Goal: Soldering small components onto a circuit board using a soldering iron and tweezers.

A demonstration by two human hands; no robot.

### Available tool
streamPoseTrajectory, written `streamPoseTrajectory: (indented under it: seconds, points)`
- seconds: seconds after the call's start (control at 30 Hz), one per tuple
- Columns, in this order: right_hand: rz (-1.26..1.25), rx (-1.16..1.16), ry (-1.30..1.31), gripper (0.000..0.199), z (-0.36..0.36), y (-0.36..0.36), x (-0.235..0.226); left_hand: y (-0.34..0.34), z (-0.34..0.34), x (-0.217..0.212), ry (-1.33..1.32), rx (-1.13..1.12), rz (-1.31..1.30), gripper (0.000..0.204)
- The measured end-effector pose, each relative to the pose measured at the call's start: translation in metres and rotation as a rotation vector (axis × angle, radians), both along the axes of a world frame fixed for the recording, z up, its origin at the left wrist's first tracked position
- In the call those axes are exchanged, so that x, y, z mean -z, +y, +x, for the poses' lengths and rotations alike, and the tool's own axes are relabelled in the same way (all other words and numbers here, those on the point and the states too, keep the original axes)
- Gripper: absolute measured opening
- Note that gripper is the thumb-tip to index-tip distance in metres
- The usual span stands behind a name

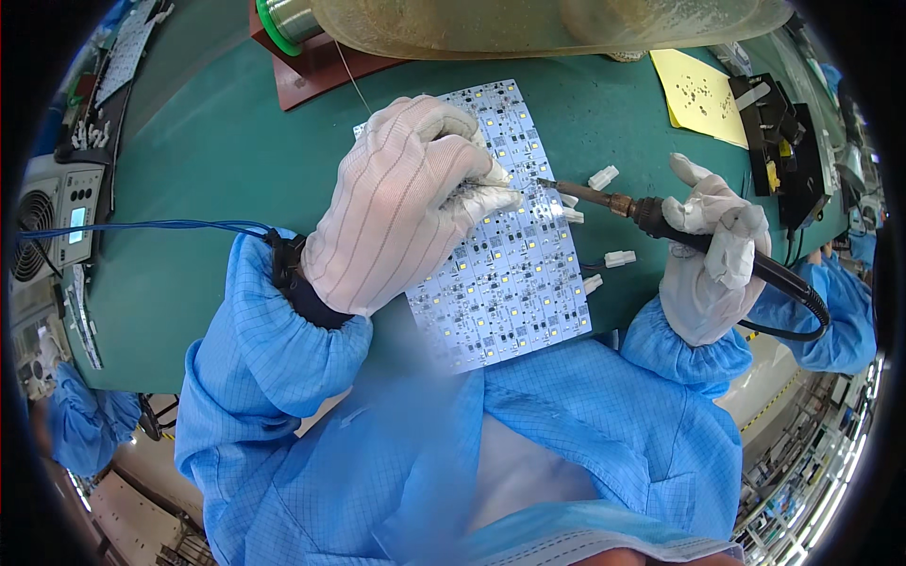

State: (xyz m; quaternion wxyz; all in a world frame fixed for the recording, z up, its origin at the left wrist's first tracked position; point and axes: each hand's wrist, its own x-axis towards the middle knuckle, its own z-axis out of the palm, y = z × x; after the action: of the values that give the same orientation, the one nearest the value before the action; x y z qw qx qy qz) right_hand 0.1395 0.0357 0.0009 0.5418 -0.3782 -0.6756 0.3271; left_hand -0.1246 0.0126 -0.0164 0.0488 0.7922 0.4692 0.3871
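Observation:
A white circuit board (514,283) covered in small yellow and black parts lies on the green mat before me. My left hand (406,198), in a striped white glove, rests over its upper left, fingertips pinched together near the surface. Thin solder wire (351,75) runs from a spool (293,21) into this hand; the pinched end is hidden by the fingers. My right hand (714,250), also gloved, grips a soldering iron (651,215) at the board's right. The iron's tip points left, over the board close to my left fingertips; whether it touches cannot be told.
White connectors (619,258) stick out along the board's right edge. A yellow sponge sheet (700,99) with dark specks lies beside a black iron stand (788,141). A cloudy curved cover (547,26) hangs across the top. Blue cord (142,225) ties my left wrist toward a fan unit (57,222).

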Motion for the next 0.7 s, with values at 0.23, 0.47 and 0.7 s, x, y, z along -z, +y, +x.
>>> streamPoseTrajectory:
  seconds: [0.23, 0.47, 0.7]
  points:
    - [0.265, -0.148, -0.216, 0.026, 0.008, 0.001, -0.001, 0.001, 0.002, 0.0, -0.019, 0.006, -0.002, 0.027]
    - [0.405, -0.161, -0.294, 0.045, 0.007, -0.007, 0.005, -0.001, 0.001, 0.002, -0.014, 0.009, -0.025, 0.029]
    - [0.434, -0.033, -0.351, 0.048, -0.009, -0.022, -0.005, -0.002, 0.002, 0.001, -0.008, -0.005, -0.01, 0.029]
